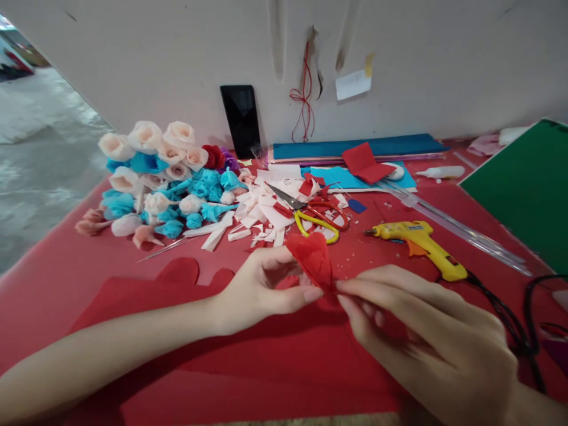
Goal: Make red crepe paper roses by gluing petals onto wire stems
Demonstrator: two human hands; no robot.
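Observation:
A red crepe paper petal (313,257), curved and narrowing toward its lower end, is held between my two hands above the table. My left hand (266,284) grips it from the left, thumb in front and fingers behind. At its lower right edge, the thumb and fingertips of my right hand (412,319) pinch the paper. Under my hands lies a sheet of red crepe paper (248,367). Just beyond the petal, scissors (317,219) with yellow and red handles rest on paper scraps (261,207).
Paper flowers (168,183) in cream, blue and pink are piled at the left. A yellow glue gun (421,239) with a black cord lies at the right, near clear glue sticks (470,231). A phone (242,118) leans on the wall. A green board (528,189) stands far right.

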